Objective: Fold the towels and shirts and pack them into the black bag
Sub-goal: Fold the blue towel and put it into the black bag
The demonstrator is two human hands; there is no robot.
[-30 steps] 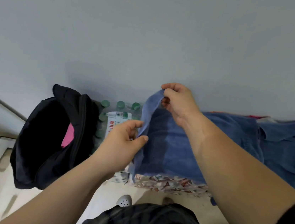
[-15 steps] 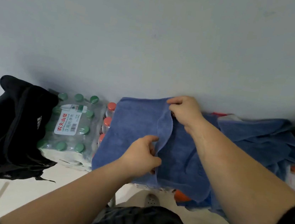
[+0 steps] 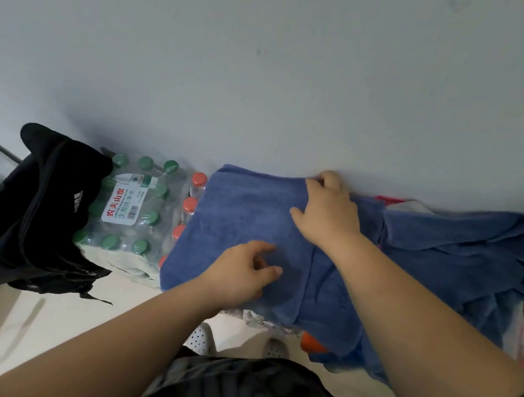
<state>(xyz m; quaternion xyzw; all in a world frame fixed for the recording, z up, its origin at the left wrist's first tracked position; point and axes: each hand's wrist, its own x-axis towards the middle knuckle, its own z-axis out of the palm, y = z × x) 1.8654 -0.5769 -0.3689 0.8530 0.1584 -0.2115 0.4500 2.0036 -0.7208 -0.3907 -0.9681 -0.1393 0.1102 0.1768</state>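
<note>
Pressing the blue towel [image 3: 245, 216] flat, right hand [image 3: 328, 213] fingers straight, left hand [image 3: 244, 273] loosely curled, gripping nothing. Soft, light, floppy stuff; best pinched at corners.

Your flat blue terry towel [image 3: 245, 216] half-hid the red-capped clear bottles [image 3: 191, 204]. The crumpled blue cloth heap [image 3: 462, 252] ran off the right edge. You couldn't see inside the black fabric sports bag [image 3: 37, 213], nor whether your right hand [image 3: 328, 213] gripped the towel's hem.

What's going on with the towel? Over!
Left hand resting on blue towel, right hand flat at its far edge. Towel folded over. Bottle pack between it and black bag.
</note>
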